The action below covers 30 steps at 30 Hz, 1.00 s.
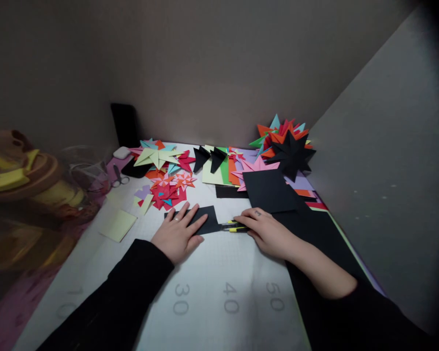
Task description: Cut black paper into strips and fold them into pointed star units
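My left hand (181,235) lies flat with its fingers spread over a piece of black paper (209,220). In my right hand (269,231) is a yellow and black utility knife (237,226), gripped near the body with its blade end pointing left. The blade end meets the right edge of the black paper. Just beyond my right hand, a square black sheet (269,191) rests partly over a larger black sheet (322,239). A white gridded mat (205,278) with printed numbers lies beneath both hands.
Folded paper stars (157,158) cluster at the back left, near small scissors (120,176) and pale yellow paper squares (119,225). A black folded star (293,153) and colourful ones lean at the back right. A tumbler (32,180) stands left; grey walls border the back and right.
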{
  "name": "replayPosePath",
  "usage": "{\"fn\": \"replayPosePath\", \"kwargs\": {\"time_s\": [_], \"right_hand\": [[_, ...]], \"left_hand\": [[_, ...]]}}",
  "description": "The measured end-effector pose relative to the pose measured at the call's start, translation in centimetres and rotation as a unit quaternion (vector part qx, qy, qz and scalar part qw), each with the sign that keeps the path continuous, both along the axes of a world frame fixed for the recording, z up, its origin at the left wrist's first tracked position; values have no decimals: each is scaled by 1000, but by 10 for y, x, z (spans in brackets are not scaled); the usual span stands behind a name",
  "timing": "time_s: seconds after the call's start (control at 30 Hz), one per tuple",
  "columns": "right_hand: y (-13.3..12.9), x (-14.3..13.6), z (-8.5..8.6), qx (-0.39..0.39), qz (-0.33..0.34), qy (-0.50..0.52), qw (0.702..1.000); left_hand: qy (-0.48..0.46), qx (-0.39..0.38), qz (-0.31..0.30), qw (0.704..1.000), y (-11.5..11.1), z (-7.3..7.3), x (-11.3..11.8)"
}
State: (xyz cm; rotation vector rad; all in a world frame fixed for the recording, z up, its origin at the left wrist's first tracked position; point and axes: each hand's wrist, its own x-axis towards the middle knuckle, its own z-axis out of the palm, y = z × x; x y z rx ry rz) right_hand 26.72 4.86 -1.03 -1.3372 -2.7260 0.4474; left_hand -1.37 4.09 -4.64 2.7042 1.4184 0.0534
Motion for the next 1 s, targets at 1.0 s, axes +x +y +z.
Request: {"fn": "replayPosePath", "kwargs": {"time_s": [1.0], "right_hand": [[-15,0,1,14,-6,-36,999]], "left_hand": [[-9,-3,26,1000,-2,4,5]]}}
